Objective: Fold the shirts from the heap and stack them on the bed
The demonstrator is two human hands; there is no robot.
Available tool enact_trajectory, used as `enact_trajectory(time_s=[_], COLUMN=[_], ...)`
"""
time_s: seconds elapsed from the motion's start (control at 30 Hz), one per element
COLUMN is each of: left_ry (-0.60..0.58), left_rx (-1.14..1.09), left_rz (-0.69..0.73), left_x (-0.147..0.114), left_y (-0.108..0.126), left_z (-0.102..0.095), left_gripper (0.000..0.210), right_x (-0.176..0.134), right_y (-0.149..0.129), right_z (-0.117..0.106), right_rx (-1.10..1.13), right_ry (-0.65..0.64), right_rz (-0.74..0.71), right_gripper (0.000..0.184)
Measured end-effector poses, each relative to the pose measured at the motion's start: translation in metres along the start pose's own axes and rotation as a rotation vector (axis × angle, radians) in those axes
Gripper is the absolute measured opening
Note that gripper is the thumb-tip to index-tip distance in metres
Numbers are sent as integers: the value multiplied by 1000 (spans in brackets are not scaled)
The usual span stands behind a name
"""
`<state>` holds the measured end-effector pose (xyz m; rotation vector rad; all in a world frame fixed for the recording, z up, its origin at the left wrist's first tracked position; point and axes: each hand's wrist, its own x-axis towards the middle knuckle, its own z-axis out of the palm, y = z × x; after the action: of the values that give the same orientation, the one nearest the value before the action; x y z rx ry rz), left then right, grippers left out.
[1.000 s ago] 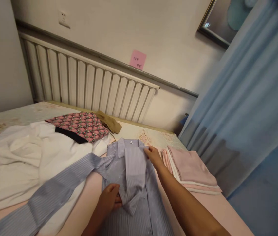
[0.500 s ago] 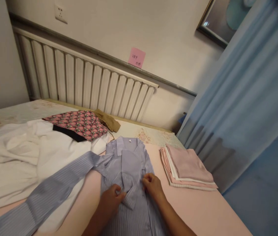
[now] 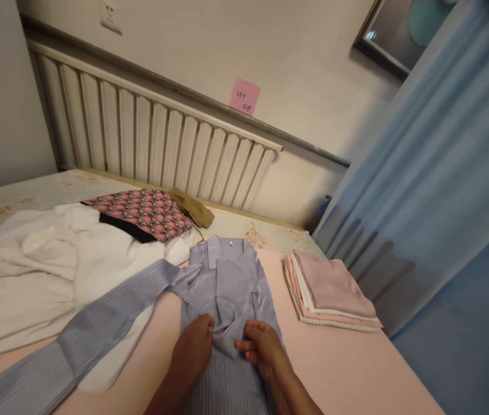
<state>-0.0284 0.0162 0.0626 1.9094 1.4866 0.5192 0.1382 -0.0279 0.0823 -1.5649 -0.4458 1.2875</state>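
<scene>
A blue-grey striped blouse (image 3: pixel 222 380) lies face up on the bed, collar away from me. One sleeve (image 3: pixel 97 317) stretches out to the left over white clothing, and the other lies along the blouse's right side. A loose flap of the same cloth (image 3: pixel 232 282) hangs down the chest from the neck, its lower end crumpled. My left hand (image 3: pixel 194 349) is closed, pinching the left edge of this flap. My right hand (image 3: pixel 264 346) is at the flap's lower right, fingers bent and slightly apart; no firm grip shows.
A folded stack of pink and white clothes (image 3: pixel 334 288) sits at the right. White garments (image 3: pixel 45 271) are heaped at the left, under a pink patterned cloth (image 3: pixel 144 213) and a brown one (image 3: pixel 192 208). Behind the bed runs a radiator (image 3: pixel 153 132); a blue curtain (image 3: pixel 421 190) hangs at the right.
My right hand has moved left and down, from the blouse's right side to the flap's lower end, its fingers loosening. My left hand has shifted slightly up at the flap's left edge.
</scene>
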Motion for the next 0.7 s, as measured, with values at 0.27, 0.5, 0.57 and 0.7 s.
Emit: enact_trajectory(time_s=[0.27, 0.5, 0.57, 0.7], left_ry=[25, 55, 29, -21], left_rx=[214, 185, 185, 177], left_rz=[13, 79, 96, 158], left_x=[-4, -7, -8, -8], left_y=[4, 13, 13, 11], left_z=[2, -2, -2, 0], left_gripper=[28, 29, 32, 29], right_x=[-12, -12, -11, -10], right_y=[20, 13, 10, 8], right_z=[12, -1, -5, -9], right_rx=[-156, -235, -243, -256], right_ry=[-96, -53, -55, -50], right_rz=[7, -182, -220, -237], right_gripper=[28, 17, 16, 16])
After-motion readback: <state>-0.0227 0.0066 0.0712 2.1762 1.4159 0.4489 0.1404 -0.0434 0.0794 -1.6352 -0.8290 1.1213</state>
